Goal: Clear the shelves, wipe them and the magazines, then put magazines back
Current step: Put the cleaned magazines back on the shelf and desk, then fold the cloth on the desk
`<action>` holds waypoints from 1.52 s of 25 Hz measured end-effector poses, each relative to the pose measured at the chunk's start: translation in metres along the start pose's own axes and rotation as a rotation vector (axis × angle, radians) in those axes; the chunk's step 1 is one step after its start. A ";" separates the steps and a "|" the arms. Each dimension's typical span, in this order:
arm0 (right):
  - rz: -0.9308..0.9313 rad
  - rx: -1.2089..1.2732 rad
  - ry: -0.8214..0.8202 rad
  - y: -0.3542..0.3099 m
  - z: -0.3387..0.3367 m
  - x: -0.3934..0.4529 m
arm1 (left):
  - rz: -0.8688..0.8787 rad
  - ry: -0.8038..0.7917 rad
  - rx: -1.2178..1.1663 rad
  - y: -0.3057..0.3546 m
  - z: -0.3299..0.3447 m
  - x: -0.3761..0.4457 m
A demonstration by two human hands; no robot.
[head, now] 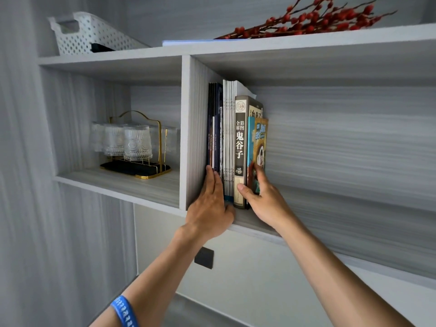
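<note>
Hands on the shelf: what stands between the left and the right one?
Head view: pale thin magazines and a thick grey book stand between left hand and right hand.

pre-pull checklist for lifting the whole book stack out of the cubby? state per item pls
1. Left hand flat against the dark magazines at the stack's left end: ok.
2. Right hand on the colourful book, thumb on the thick grey book: ok.
3. Both ends bracketed for a squeeze: ok.
4. Stack upright, nothing leaning: ok.
5. Loose white sheet behind the white magazines will come along: cannot tell.
6. Glass set in the neighbouring cubby, behind the divider: ok.
</note>
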State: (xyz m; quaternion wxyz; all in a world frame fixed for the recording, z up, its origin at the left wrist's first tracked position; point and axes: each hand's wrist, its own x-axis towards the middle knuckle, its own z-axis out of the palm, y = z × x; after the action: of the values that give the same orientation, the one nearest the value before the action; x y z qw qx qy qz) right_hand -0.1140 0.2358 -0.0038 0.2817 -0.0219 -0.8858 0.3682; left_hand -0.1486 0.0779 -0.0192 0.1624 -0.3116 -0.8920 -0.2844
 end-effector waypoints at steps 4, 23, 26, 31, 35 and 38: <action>-0.019 -0.189 0.062 -0.003 0.002 -0.007 | 0.033 0.037 0.122 -0.005 0.002 -0.007; 0.260 0.011 -0.260 0.148 0.236 -0.444 | -0.817 -0.374 -0.006 -0.272 0.225 -0.396; 0.404 -0.009 -0.358 0.177 0.256 -0.511 | -0.840 -0.475 0.069 -0.315 0.249 -0.372; 0.540 -0.066 -0.347 0.178 0.276 -0.551 | -0.730 -0.731 0.294 -0.361 0.293 -0.362; 0.573 -0.144 -0.352 0.177 0.290 -0.549 | -0.628 -0.813 0.325 -0.366 0.298 -0.360; 0.606 -0.123 -0.386 0.178 0.296 -0.549 | -0.753 -0.827 0.039 -0.323 0.291 -0.381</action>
State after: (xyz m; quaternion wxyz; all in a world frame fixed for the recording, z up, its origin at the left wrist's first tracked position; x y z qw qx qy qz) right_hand 0.1647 0.0409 -0.5561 -0.0143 -0.2302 -0.8965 0.3781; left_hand -0.1041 -0.1291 -0.5570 -0.3080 -0.0541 -0.9362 -0.1603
